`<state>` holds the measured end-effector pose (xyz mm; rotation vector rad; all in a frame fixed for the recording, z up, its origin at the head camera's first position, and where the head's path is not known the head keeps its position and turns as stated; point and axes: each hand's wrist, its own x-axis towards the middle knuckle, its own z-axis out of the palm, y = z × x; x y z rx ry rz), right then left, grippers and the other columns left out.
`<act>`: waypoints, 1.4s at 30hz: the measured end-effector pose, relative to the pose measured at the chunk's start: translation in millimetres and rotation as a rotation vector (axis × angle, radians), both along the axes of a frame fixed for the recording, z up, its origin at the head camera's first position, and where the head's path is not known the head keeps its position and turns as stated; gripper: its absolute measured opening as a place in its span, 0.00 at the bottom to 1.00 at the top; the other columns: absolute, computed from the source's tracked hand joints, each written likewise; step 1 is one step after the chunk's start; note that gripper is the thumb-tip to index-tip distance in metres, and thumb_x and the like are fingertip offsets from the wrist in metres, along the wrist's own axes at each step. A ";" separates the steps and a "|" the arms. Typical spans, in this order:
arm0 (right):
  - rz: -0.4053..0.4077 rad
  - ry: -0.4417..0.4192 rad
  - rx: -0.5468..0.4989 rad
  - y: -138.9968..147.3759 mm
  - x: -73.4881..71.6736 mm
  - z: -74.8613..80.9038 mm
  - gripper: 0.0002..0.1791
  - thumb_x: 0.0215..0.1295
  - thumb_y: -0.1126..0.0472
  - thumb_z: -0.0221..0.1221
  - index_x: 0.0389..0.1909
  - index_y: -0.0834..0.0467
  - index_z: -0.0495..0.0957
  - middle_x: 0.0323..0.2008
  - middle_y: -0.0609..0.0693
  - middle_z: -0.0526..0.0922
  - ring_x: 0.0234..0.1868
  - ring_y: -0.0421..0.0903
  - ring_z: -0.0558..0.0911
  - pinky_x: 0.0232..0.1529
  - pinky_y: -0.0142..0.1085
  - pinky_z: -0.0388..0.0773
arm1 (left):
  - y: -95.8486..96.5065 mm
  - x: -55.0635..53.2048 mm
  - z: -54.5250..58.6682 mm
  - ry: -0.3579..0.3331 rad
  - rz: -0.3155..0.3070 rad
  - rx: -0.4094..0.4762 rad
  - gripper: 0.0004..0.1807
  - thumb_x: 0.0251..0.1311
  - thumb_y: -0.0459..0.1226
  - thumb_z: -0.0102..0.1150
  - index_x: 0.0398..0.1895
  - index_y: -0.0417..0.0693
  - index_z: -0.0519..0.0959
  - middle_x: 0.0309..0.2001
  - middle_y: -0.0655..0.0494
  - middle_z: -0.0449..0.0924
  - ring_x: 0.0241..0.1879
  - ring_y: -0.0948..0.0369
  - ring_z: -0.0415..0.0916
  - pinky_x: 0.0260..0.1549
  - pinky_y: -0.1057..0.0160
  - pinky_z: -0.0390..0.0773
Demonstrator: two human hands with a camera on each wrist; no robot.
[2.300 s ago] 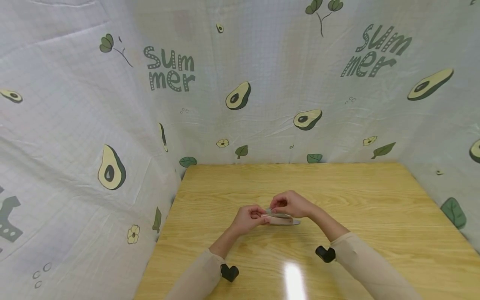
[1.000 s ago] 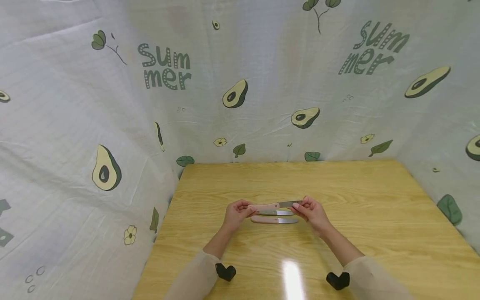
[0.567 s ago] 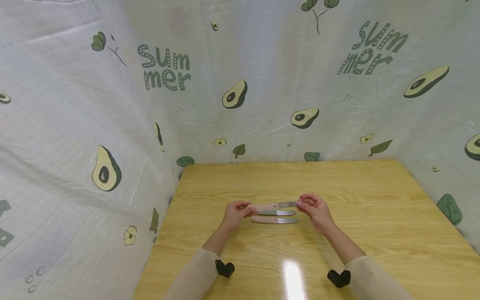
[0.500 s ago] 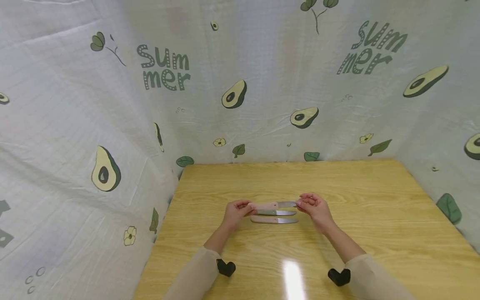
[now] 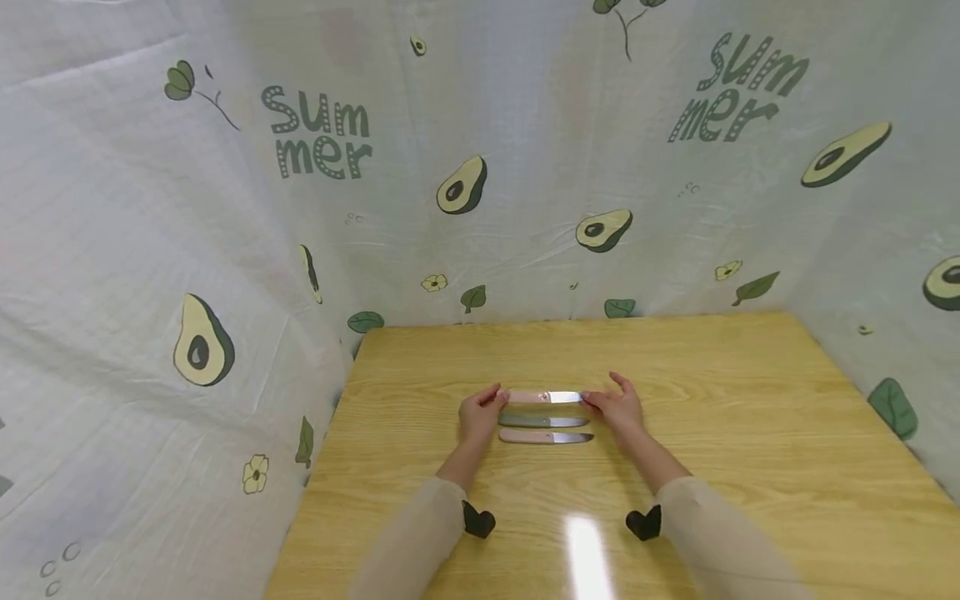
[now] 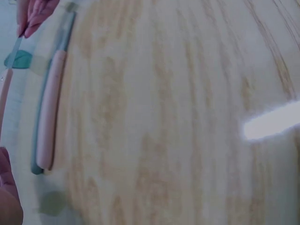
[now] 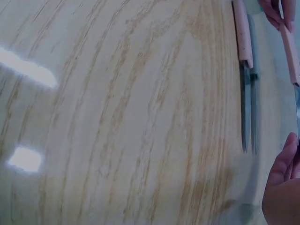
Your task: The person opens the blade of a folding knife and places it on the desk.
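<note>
A table knife with a pink handle [image 5: 528, 397] and a shiny blade lies crosswise between my two hands, handle to the left. My left hand [image 5: 478, 415] pinches its handle end. With thumb and fingertips, my right hand [image 5: 621, 410] pinches the blade's tip, one finger raised. Nearer to me lie a green-handled knife [image 5: 525, 422] and a second pink-handled knife [image 5: 527, 436], parallel to it, blades to the right. In the right wrist view, the held knife [image 7: 289, 54] stands apart from the pair on the table.
The knives are on a light wood table [image 5: 712, 433] with a bright reflection near its front. A white cloth [image 5: 525, 108] printed with avocados, leaves and lettering hangs behind it and along both sides. Black wrist mounts [image 5: 478, 521] sit on both sleeves.
At first the knives were bunched together under both hands. Two then lay side by side while the third was held over them; both hands have since shifted it farther back, apart from the pair.
</note>
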<state>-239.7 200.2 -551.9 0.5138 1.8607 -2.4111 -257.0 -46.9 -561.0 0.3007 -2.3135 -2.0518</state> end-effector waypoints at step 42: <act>0.016 -0.070 0.732 -13.1 -10.9 -17.6 0.53 0.55 0.61 0.70 0.74 0.65 0.45 0.32 0.59 0.86 0.24 0.41 0.84 0.32 0.32 0.80 | 8.4 -2.3 -22.9 0.027 0.204 -0.332 0.27 0.50 0.38 0.73 0.57 0.44 0.80 0.31 0.54 0.86 0.30 0.62 0.82 0.32 0.63 0.82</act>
